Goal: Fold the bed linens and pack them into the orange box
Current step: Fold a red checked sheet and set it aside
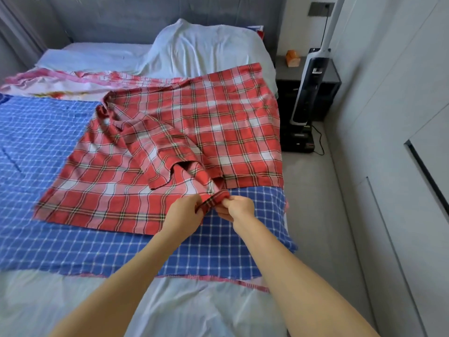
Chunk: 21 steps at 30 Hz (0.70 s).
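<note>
Our two forearms are reaching out over the bed [175, 310]. The left hand [185, 212] and the right hand [239, 206] are touching each other, and both are pinching the same bunched piece of the near edge of the red plaid sheet [194, 117], fingers curled round the cloth. That sheet is lying rumpled and partly doubled over on the blue checked sheet [48, 142], spreading away from the hands. We are judging folding as barely begun. The next move is likely calling for the hands to part along the edge and pull it flat. We are not seeing the orange box.
</note>
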Each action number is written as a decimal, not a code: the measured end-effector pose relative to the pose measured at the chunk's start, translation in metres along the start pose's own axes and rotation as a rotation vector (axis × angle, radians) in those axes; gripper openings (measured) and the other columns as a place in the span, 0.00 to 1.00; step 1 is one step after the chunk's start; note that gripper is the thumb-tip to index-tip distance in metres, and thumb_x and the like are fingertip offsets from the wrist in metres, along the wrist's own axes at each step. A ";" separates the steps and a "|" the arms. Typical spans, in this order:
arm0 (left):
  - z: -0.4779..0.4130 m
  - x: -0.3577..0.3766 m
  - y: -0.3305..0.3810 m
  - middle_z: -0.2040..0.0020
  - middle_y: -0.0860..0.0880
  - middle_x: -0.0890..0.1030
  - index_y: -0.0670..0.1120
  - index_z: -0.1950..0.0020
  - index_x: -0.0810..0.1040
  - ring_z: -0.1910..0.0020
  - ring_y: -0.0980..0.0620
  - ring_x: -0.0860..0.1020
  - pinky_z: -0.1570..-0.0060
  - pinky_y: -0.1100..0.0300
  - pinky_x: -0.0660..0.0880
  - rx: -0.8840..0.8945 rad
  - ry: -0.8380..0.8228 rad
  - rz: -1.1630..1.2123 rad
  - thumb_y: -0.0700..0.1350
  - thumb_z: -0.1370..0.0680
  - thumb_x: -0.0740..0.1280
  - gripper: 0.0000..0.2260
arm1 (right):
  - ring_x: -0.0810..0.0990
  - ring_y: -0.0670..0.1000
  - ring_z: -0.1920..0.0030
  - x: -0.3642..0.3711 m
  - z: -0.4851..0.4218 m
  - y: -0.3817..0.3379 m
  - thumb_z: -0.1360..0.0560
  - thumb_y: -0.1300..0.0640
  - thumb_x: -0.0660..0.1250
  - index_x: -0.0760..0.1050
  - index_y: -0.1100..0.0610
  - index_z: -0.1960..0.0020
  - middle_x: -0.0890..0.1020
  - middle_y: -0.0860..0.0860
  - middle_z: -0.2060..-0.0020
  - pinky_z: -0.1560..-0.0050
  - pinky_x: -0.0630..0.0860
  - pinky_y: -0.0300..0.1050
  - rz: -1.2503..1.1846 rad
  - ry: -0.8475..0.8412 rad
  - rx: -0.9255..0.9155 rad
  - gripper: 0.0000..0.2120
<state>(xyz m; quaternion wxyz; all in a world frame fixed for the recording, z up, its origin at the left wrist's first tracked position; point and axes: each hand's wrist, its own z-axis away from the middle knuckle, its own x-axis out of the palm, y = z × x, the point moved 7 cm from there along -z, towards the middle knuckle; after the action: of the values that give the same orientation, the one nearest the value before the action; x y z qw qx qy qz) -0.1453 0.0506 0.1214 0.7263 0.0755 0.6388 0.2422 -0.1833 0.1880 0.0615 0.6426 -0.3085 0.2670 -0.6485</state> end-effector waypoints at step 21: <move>-0.207 0.026 0.141 0.70 0.48 0.77 0.41 0.57 0.81 0.67 0.49 0.76 0.65 0.57 0.66 -0.058 0.162 0.193 0.42 0.24 0.67 0.06 | 0.70 0.43 0.72 -0.147 -0.242 -0.100 0.25 0.69 0.62 0.77 0.69 0.56 0.72 0.51 0.67 0.74 0.66 0.32 0.195 0.035 -0.112 0.06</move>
<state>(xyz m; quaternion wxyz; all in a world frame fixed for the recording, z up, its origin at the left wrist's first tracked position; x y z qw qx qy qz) -0.3794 0.1439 0.1217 0.6476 0.0955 0.6779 0.3346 -0.4326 0.3257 -0.0340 0.6797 -0.3052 0.3427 -0.5723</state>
